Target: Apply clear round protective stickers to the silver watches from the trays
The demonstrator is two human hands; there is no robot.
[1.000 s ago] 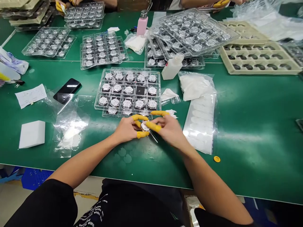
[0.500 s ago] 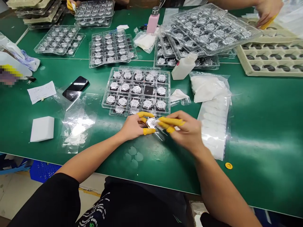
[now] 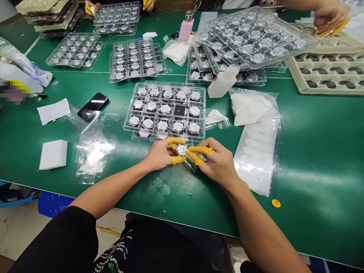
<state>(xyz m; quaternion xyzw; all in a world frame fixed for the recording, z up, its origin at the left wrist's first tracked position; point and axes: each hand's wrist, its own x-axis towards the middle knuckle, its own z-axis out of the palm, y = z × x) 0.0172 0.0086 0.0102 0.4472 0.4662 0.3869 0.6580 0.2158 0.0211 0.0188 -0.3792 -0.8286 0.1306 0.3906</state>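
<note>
Two hands meet at lower centre of the frame, over the green table. Your left hand pinches a round silver watch face between thumb and fingers, which wear yellow finger cots. Your right hand comes in narrow, with the capped thumb and forefinger closed on the face's right edge. A scrap of clear film shows under them; can't tell if you grip it. The watch face touches both hands, just below the clear tray of similar faces. One cell in the tray's middle row shows black.

- Right of your hands: bagged white sheet of round pads.
- Left: crumpled clear bag, white foam block, black phone.
- Upper right of the tray: white bottle, tilted.
- Lower right: loose yellow cot.
- Upper right corner: co-worker's hand.
</note>
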